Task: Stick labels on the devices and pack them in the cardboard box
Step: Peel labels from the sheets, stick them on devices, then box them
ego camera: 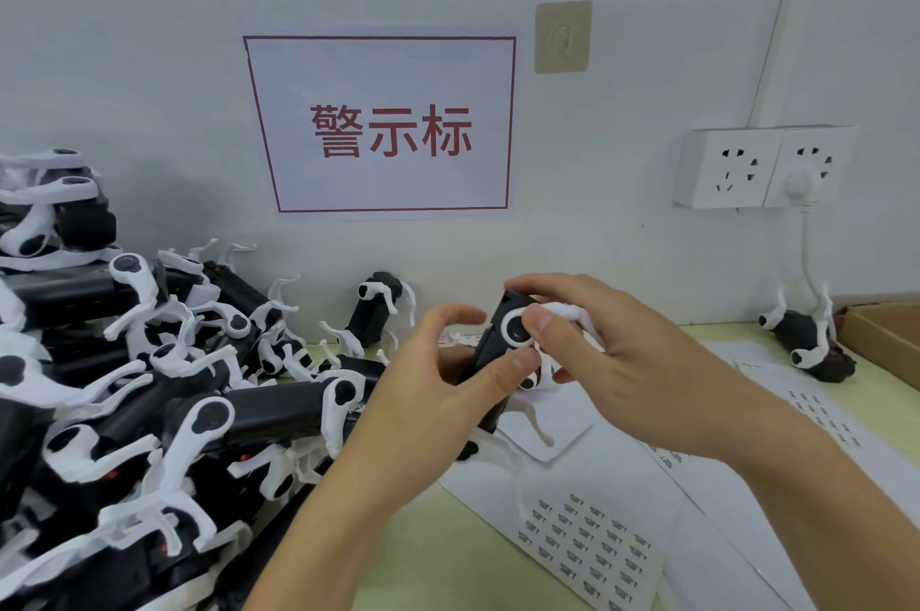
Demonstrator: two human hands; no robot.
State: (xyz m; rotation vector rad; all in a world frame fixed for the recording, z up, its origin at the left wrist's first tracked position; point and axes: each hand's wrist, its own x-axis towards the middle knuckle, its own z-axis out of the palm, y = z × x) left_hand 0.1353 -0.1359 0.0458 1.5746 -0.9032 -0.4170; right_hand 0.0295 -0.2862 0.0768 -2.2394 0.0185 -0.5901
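White notice with red border and red characters [381,125] hanging on the wall, beige adhesive hook [563,37] sitting beside it, double wall socket [761,166] feeding a plugged-in white cable [807,246]

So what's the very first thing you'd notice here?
Probably the big white sign with red characters, on the wall in the middle. Next, the heap of black-and-white devices piled on the left, and right in front the left hand and right hand gripping one device above the label sheets.

pale wall [149,62], red-framed sign [383,125], double socket [761,167], perhaps greenish tabletop [448,555]
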